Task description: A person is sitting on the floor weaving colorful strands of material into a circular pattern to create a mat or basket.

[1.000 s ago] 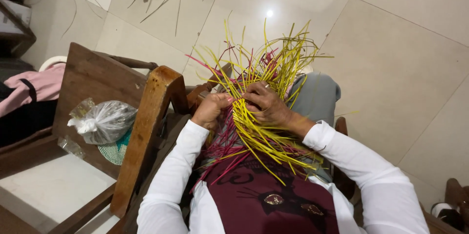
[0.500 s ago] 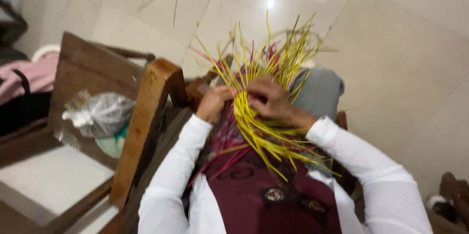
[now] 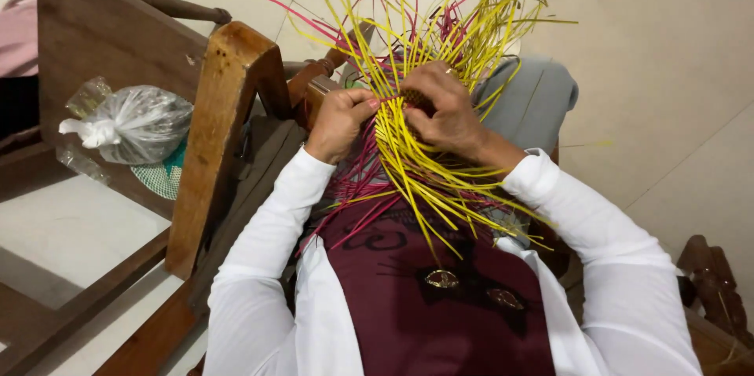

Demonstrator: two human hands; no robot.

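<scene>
A bundle of thin yellow and magenta strips [image 3: 428, 62] fans out above my lap, woven together at a small dark centre. My left hand [image 3: 339, 121] pinches strips at the bundle's left side, fingers closed on them. My right hand [image 3: 448, 109] presses on the woven centre from the right, fingers curled over the strips. Loose yellow ends [image 3: 440, 195] trail down across my maroon top. Both arms wear white sleeves.
A wooden chair armrest [image 3: 224, 133] stands just left of my left arm. Beyond it a knotted clear plastic bag [image 3: 133, 125] lies on a wooden seat beside a green mesh item [image 3: 165, 176]. Pale floor tiles [image 3: 667, 70] lie around. Another wooden piece [image 3: 711, 290] sits at the lower right.
The view has tilted closer onto the hands. Both hands stay on the woven strips, with my left hand shifting slightly along the left edge.
</scene>
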